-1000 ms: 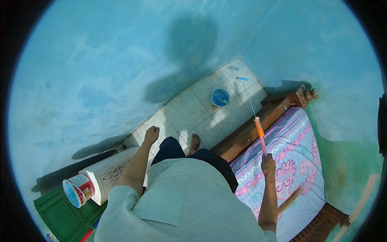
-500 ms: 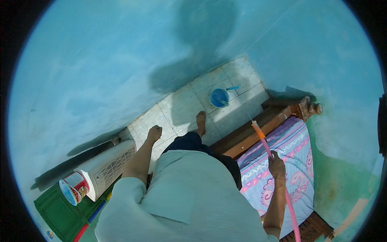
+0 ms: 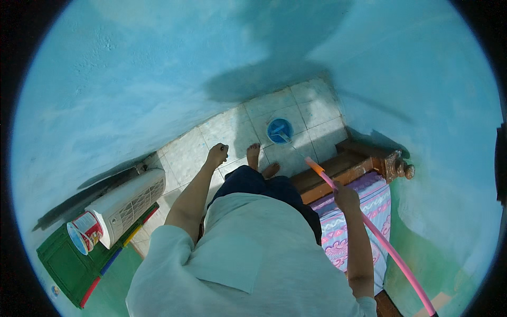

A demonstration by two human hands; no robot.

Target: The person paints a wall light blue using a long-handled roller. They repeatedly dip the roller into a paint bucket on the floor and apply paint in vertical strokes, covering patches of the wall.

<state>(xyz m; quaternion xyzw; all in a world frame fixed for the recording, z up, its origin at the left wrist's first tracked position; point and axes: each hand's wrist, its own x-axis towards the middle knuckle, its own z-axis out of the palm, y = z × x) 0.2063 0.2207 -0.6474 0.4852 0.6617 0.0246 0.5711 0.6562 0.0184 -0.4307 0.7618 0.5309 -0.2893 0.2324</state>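
At near right, over the patterned bed [image 3: 380,206], right hand [image 3: 347,198] clamped on the pink pole [image 3: 391,251], left hand [image 3: 217,154] well apart at left, curled in a fist, pole's far end pointing toward the blue bucket [image 3: 273,125] on tiled floor [image 3: 227,127].

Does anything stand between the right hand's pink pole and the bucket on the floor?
Nothing visible does. From the right hand, the pink pole slants over the brown bed rail toward the bucket; the bare feet are left of that line.
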